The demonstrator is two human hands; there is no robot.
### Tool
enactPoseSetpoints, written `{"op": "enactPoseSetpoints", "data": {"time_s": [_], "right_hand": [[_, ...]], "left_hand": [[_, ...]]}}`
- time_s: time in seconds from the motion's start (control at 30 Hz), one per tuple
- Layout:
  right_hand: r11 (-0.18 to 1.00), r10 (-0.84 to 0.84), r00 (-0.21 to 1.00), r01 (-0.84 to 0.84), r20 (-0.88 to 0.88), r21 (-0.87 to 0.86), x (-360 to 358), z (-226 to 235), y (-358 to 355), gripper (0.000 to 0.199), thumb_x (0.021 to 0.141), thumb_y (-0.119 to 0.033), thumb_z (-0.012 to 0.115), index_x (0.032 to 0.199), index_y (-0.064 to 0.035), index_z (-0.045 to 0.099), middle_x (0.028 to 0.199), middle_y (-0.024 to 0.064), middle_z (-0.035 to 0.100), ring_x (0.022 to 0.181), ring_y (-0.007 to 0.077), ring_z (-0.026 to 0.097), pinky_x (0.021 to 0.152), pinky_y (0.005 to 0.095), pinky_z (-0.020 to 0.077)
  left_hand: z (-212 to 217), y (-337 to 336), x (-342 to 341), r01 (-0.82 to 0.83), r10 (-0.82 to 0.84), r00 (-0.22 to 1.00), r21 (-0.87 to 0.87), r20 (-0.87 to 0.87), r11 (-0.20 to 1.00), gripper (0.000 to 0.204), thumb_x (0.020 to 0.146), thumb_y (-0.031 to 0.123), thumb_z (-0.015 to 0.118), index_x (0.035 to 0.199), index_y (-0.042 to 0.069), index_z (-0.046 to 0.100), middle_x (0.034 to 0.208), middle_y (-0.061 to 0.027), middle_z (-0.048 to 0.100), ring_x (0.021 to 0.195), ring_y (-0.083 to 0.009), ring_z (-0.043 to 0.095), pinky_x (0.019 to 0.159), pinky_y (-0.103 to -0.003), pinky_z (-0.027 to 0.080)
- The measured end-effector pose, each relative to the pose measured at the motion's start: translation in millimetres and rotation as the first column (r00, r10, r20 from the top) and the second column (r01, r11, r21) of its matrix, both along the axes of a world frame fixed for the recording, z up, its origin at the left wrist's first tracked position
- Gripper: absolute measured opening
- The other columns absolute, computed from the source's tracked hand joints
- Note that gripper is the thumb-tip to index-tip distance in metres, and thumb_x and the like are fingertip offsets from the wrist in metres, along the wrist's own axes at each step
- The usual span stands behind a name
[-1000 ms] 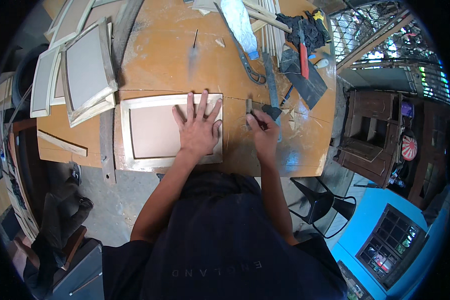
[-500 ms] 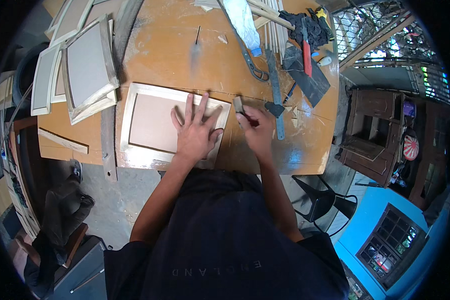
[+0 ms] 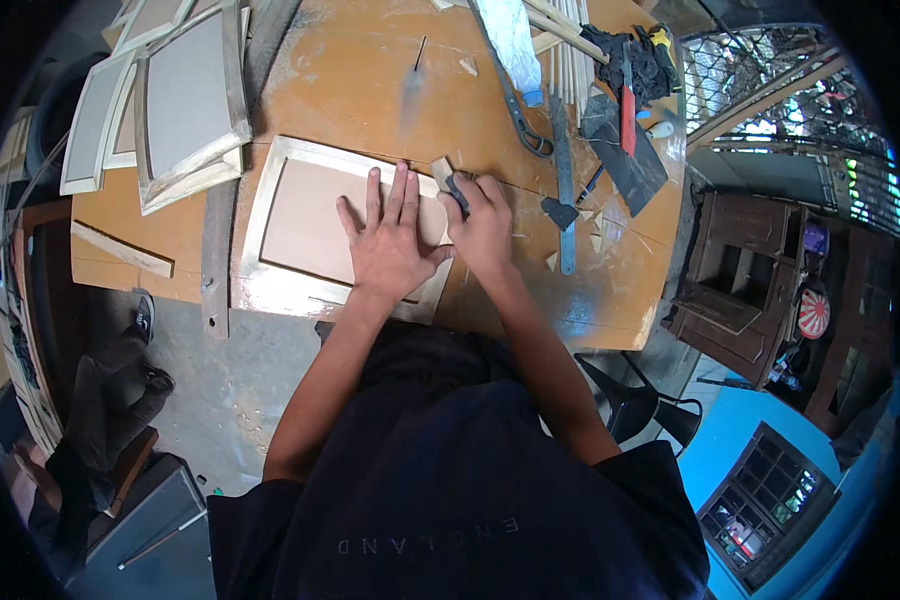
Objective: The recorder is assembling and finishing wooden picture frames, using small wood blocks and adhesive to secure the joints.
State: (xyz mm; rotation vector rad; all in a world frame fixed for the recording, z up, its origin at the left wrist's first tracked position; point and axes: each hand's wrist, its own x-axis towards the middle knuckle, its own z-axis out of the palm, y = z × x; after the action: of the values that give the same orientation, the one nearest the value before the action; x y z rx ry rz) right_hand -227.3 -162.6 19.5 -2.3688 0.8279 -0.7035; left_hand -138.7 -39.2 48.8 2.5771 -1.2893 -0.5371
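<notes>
A pale wooden frame (image 3: 267,205) with a light panel inside lies flat on the table in front of me. My left hand (image 3: 390,245) is spread flat over its right half, fingers pointing away from me, and grips nothing. At the frame's right rail, my right hand (image 3: 483,228) is closed around a small sanding block (image 3: 442,170), a light wooden piece with dark sandpaper about it. The block touches the top right corner area of the frame; my fingers hide part of it.
More frames (image 3: 192,95) are stacked at the left of the brown table (image 3: 350,70). At the right lie a metal ruler (image 3: 567,250), a handsaw (image 3: 530,140), a dark sheet (image 3: 625,160), a red-handled tool (image 3: 628,120) and wood strips. A person's legs (image 3: 110,390) show at lower left.
My right hand has moved left with the sanding block, from beside the frame onto its right rail. My left hand stays on the frame, its fingers closer together. The whole view has shifted slightly.
</notes>
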Motion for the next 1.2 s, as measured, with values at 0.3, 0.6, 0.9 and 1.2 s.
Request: {"op": "enactPoseSetpoints", "data": {"time_s": [0.3, 0.6, 0.9, 1.2], "right_hand": [[0.995, 0.1, 0.993, -0.099, -0.067, 0.019, 17, 8, -11, 0.03, 0.082, -0.008, 0.074, 0.109, 0.0024, 0.07, 0.094, 0.0183, 0.061, 0.092, 0.0392, 0.06, 0.081, 0.0467, 0.0507], [0.993, 0.119, 0.992, -0.119, -0.029, 0.001, 7, 4, -7, 0.028, 0.081, -0.009, 0.075, 0.105, 0.0027, 0.07, 0.091, 0.0177, 0.061, 0.089, 0.0389, 0.061, 0.077, 0.0458, 0.0506], [0.989, 0.144, 0.989, -0.144, -0.029, 0.031, -31, 2, 12, 0.027, 0.079, -0.008, 0.077, 0.103, 0.002, 0.071, 0.089, 0.0174, 0.06, 0.083, 0.0388, 0.061, 0.074, 0.0449, 0.0502], [0.994, 0.103, 0.994, -0.102, -0.037, 0.025, -10, 3, 9, 0.027, 0.078, -0.006, 0.077, 0.103, 0.0027, 0.071, 0.088, 0.0179, 0.06, 0.084, 0.0386, 0.061, 0.076, 0.0448, 0.0506]], "left_hand": [[0, -1, -2, -0.011, 0.011, 1.0, -0.003, -0.022, 1.0, 0.117, 0.075, 0.065, 0.073, 0.162, 0.008, 0.019, 0.171, -0.0038, 0.013, 0.157, -0.0321, 0.007, 0.117, -0.072, 0.008], [-3, 1, -3, -0.023, 0.023, 1.0, -0.029, -0.004, 0.999, 0.118, 0.073, 0.064, 0.075, 0.162, 0.01, 0.02, 0.17, -0.0031, 0.016, 0.157, -0.0318, 0.008, 0.116, -0.073, 0.01], [-10, 1, 0, -0.052, 0.051, 0.999, -0.056, -0.004, 0.997, 0.119, 0.071, 0.062, 0.078, 0.161, 0.01, 0.021, 0.17, -0.0036, 0.017, 0.157, -0.0325, 0.01, 0.116, -0.073, 0.009], [-9, 6, -1, -0.056, 0.054, 0.998, -0.058, -0.029, 0.997, 0.12, 0.07, 0.061, 0.078, 0.162, 0.011, 0.019, 0.17, -0.0021, 0.016, 0.157, -0.0315, 0.01, 0.118, -0.071, 0.007]]}}
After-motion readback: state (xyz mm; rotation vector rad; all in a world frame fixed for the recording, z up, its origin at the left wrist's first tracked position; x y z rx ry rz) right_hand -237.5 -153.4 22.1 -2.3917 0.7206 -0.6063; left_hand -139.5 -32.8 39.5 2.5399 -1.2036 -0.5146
